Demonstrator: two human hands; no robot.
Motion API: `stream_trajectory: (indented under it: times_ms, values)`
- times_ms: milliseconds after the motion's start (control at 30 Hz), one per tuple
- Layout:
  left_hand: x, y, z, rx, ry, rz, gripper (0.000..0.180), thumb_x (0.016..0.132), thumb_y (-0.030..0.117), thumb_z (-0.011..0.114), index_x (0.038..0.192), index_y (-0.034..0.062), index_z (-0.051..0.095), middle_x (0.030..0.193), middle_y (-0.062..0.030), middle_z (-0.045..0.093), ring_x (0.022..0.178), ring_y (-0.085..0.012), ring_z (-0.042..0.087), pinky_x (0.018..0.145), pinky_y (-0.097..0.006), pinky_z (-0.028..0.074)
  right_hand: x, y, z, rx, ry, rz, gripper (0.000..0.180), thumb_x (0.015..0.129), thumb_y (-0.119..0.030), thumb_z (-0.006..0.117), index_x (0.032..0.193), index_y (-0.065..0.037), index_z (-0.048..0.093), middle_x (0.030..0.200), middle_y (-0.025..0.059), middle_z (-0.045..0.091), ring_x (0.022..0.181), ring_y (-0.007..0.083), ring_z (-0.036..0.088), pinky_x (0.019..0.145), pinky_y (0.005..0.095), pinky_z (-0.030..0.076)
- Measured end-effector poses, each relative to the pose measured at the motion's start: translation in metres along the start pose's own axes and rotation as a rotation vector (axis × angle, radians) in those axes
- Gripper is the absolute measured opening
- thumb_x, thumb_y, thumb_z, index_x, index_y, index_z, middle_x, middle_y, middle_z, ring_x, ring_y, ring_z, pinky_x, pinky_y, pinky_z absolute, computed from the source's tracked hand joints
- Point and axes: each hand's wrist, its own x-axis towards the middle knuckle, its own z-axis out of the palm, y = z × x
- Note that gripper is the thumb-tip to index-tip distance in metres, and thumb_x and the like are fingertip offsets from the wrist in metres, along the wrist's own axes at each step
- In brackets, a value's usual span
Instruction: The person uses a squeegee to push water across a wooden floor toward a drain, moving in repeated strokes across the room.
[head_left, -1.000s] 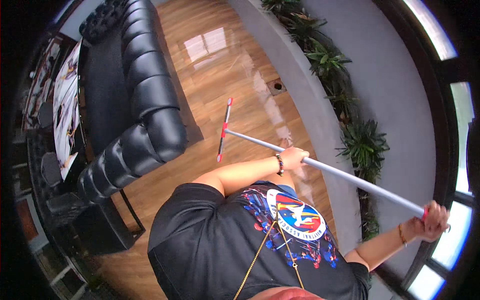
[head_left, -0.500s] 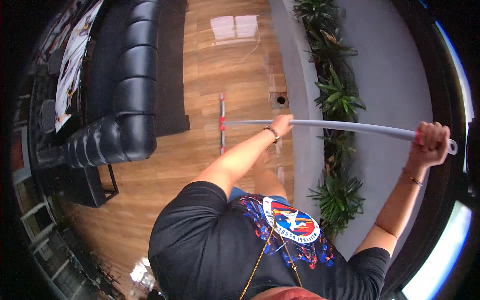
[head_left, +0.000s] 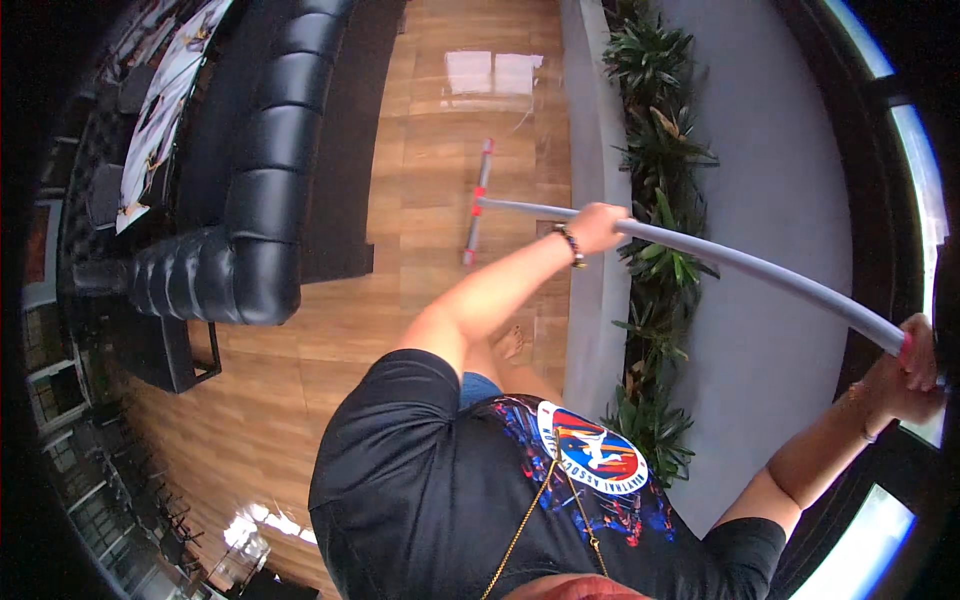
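A long grey-handled floor squeegee [head_left: 745, 262] stretches across the view from right to left. Its narrow T-shaped head [head_left: 479, 200], grey with red at the joint and the ends, is over the wooden floor, slightly tilted. Partway along the handle, my left hand [head_left: 600, 228] is closed round it. My right hand [head_left: 910, 375] grips the red upper end at the far right and hides the tip of the handle.
Potted green plants [head_left: 660, 180] fill a planter beside a low grey ledge [head_left: 598, 130] on the right. On the left stand a black padded sofa [head_left: 275, 150] and a marble-patterned table [head_left: 165, 125]. Wooden floor [head_left: 420, 180] lies between sofa and ledge.
The squeegee head has moved right and farther away, and has turned slightly. My left hand has shifted right and a little farther off; my right hand has come nearer and further right.
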Motion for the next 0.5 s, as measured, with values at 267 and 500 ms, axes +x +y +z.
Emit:
stream_trajectory:
  times_ms: [267,500]
  values:
    - [-0.049,-0.223,-0.067,0.435,-0.214,-0.379,0.015,0.079,0.021,0.061,0.074,0.0076,0.066,0.08,-0.0168,0.064,0.078,-0.0361,0.062,0.072,-0.045,0.049,-0.113,0.211,0.03,-0.179,0.613,0.129,0.033,0.093,-0.019,0.048,0.064,-0.011,0.034,0.053,0.001,0.035,0.047,0.0131,0.033,0.054,0.0315,0.035]
    - [-0.011,-0.18,0.047,0.24,-0.51,-0.102,0.013,0.071,0.019,0.061,0.077,0.01,0.069,0.077,-0.0162,0.065,0.079,-0.0345,0.064,0.069,-0.046,0.05,-0.114,0.134,0.02,-0.391,0.972,0.052,0.042,0.096,-0.023,0.045,0.059,-0.014,0.028,0.054,-0.0032,0.023,0.048,0.0085,0.02,0.047,0.0262,0.021]
